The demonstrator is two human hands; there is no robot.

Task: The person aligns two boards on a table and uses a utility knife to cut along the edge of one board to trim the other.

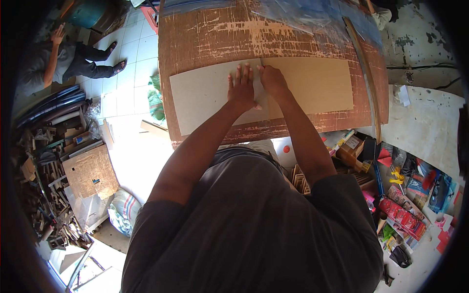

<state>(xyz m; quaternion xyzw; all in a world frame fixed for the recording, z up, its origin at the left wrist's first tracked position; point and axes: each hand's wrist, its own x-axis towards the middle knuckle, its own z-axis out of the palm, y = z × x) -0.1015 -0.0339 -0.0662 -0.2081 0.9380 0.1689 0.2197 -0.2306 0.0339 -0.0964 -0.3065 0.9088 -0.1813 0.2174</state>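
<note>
On a worn brown wooden table (210, 44) lie a grey board sheet (200, 97) and, to its right, a tan board sheet (317, 83). They meet or overlap at a line near the middle; I cannot tell which. My left hand (241, 90) presses flat on the grey sheet, fingers spread toward its far edge, thumb out to the right. Beside it, my right hand (273, 80) is closed with its knuckles at the far end of that line. Whatever it grips, if anything, is hidden by the fingers.
A long wooden strip (364, 68) lies along the table's right side. Clear plastic sheeting (308, 17) covers the far edge. Scrap wood (53, 205) is heaped at left, mixed supplies (405, 205) at right. Another person (63, 58) sits at the far left.
</note>
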